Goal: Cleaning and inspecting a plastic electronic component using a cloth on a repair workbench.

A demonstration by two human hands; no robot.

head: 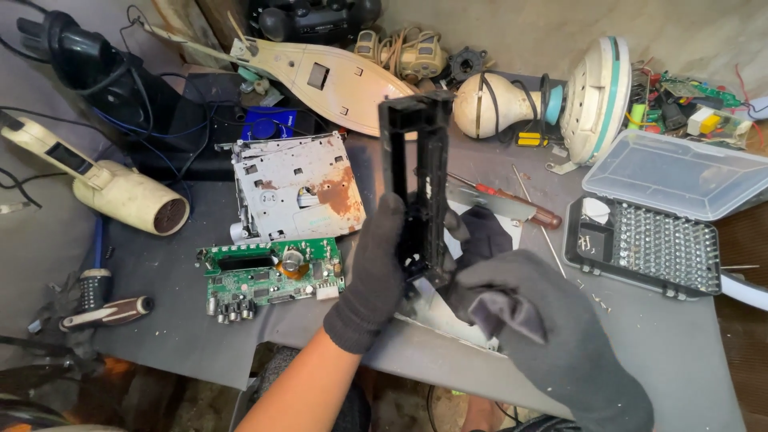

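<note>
Both my hands wear dark grey knit gloves. My left hand [374, 276] grips the lower left side of a long black plastic frame [416, 172], held upright above the grey mat [160, 320]. My right hand [524, 312] holds the frame's lower end from the right, fingers curled behind it. A rusty metal drive chassis [296, 188] lies on the mat to the left of the frame. In front of the chassis lies a green circuit board [272, 276].
An open screwdriver bit case [648, 240] with a clear lid sits at the right. A red-handled screwdriver [512, 202] lies behind the frame. A cream hair dryer [120, 192] and a black-handled tool [108, 312] lie at the left. A cream fan motor [512, 104] and loose electronics crowd the back.
</note>
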